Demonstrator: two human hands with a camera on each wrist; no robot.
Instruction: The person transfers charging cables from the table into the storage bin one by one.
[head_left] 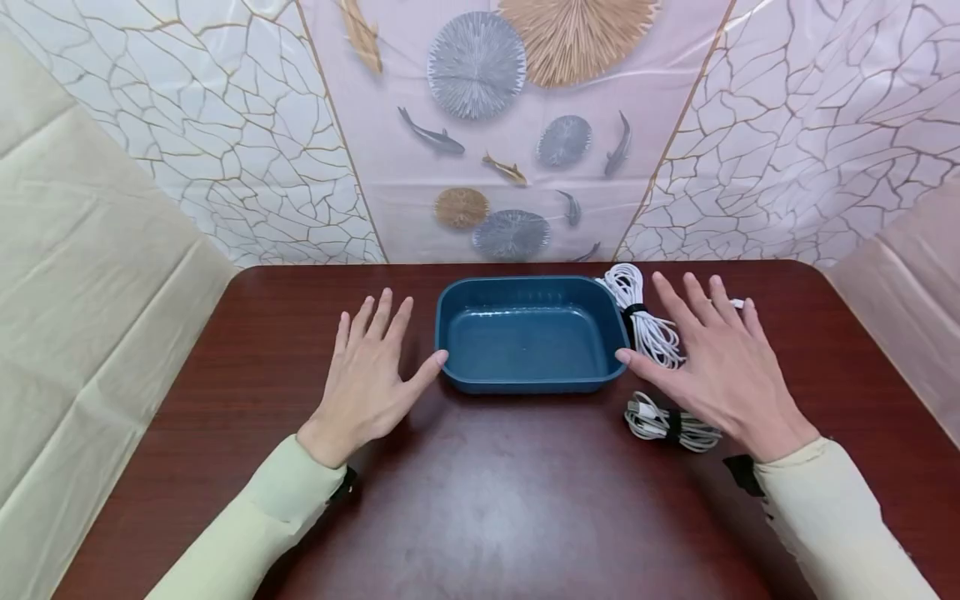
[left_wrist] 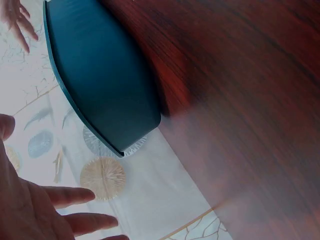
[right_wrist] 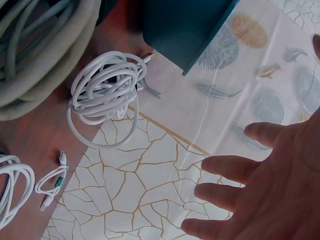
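Observation:
A blue rectangular plastic basin (head_left: 525, 385) stands toward the back of the table. To its left my left hand (head_left: 367, 379) is held with fingers spread, its thumb overlapping the basin's near left corner in the head view. My right hand (head_left: 723, 375) is spread on the other side, thumb tip at the near right corner. Under and beside the right hand lie a white cable bundle (head_left: 654, 337) with a black tie and a greyish cable bundle (head_left: 693, 435), also black-tied. In the right wrist view, a short white cable (right_wrist: 59, 181) carries a green tie. Neither hand holds anything.
Another white cable coil (right_wrist: 25, 187) shows at the left edge of the right wrist view. The dark red wooden table (head_left: 480, 500) has rounded back corners. Behind it hangs a patterned cloth (head_left: 300, 167); pale cloth (head_left: 82, 250) flanks the left side.

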